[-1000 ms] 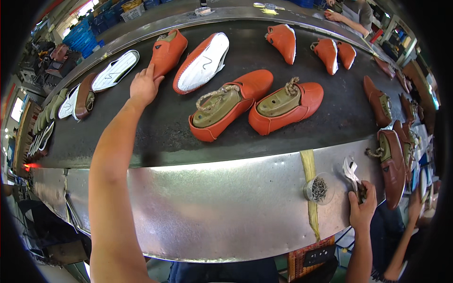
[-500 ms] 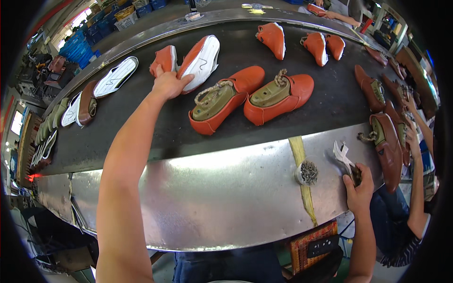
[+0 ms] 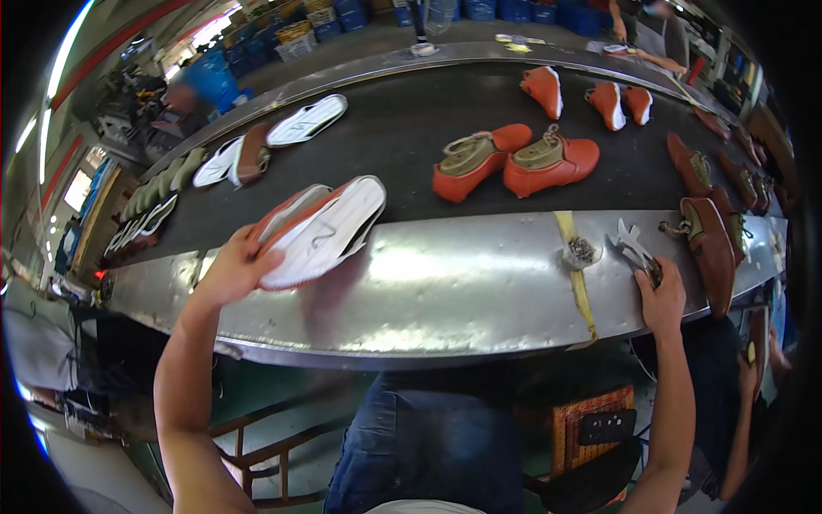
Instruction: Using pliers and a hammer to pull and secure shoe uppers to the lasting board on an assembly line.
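Note:
My left hand (image 3: 229,270) grips a pair of orange shoe soles (image 3: 321,230) with white faces, held together above the near metal edge of the conveyor (image 3: 445,283). My right hand (image 3: 661,295) rests on that metal edge at the right, closed on a small dark-handled tool (image 3: 640,253). A small wire brush (image 3: 582,251) lies just left of it, by a yellow strip (image 3: 574,265). Two orange shoes on olive lasts (image 3: 514,158) stand on the black belt (image 3: 402,128) beyond.
More orange shoes (image 3: 582,94) and soles lie farther along the belt. White soles (image 3: 304,120) and a brown one (image 3: 250,152) lie at the left. Brown shoes (image 3: 711,240) line the right edge. Another person's arms (image 3: 651,56) reach in at the far right. Blue crates (image 3: 505,8) stand behind.
My left hand has taken the two orange soles off the belt and drawn them back toward me over the metal edge. The view shifted left. My right hand stayed on its tool.

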The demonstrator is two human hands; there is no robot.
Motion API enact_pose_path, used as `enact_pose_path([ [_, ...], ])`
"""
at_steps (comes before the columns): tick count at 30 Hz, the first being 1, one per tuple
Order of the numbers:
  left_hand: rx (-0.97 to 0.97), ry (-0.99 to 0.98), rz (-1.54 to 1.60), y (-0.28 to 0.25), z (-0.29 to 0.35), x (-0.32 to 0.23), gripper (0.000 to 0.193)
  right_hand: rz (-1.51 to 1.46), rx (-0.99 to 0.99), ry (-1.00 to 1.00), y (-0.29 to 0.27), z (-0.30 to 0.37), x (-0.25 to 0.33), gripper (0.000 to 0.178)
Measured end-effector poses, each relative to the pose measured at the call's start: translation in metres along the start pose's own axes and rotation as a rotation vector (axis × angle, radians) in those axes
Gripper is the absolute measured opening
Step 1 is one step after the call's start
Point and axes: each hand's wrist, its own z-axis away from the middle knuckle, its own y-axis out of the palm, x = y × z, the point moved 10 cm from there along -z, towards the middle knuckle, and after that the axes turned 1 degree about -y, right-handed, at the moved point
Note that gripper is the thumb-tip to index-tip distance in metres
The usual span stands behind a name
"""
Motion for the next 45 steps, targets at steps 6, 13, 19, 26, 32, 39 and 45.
enact_pose_path([
  [6,0.031,0.169,-0.404,-0.011,0.170,0.030,0.054,0.168,-0.257,-0.217,-0.020,0.018,0.013,0.045],
  [13,0.009,0.153,-0.656,0.012,0.109,0.017,0.093,-0.436,0.316,0.092,0.012,0.200,0.104,0.036],
  [19,0.206,-0.085,-0.542,0.055,-0.007,-0.010,0.080,-1.342,0.996,0.928,0.058,0.437,0.195,0.025],
  [26,0.211,-0.035,0.362,0.059,0.055,-0.005,0.062,-1.471,1.084,0.827,0.033,0.465,0.227,0.037],
  [32,0.174,0.179,1.164,0.149,0.269,0.017,0.084,-0.858,1.040,0.326,0.002,0.442,0.241,0.033],
  [39,0.276,0.066,1.048,0.230,0.348,0.043,0.062,-0.816,1.200,-0.003,-0.029,0.432,0.310,0.029],
  [45,0.119,0.349,0.606,0.198,0.364,0.028,0.060,-1.112,1.418,0.147,-0.025,0.447,0.345,0.031],
])
